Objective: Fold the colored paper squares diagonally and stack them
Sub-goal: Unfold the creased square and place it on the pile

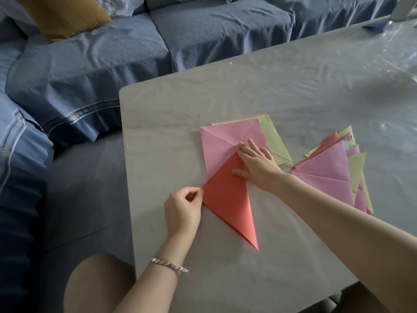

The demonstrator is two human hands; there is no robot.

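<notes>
Fold in progress on the grey covered surface. A red-orange paper triangle lies near the left edge, its far tip overlapping a flat pile topped by a creased pink paper square, with pale green sheets beneath.

Progress: to the right, a fanned stack of folded pink, green and red triangles counts as finished work. The flat pile appears still to be folded (how many sheets it holds cannot be told). The red-orange piece is doubled over but not yet stacked.

Orientation: its longest edge runs far to near along the right side, ending in a sharp near tip. The blunter corner points left.

Hands: the left hand pinches that left corner between thumb and forefinger. The right hand lies spread flat, fingers pressing the triangle's far end.
</notes>
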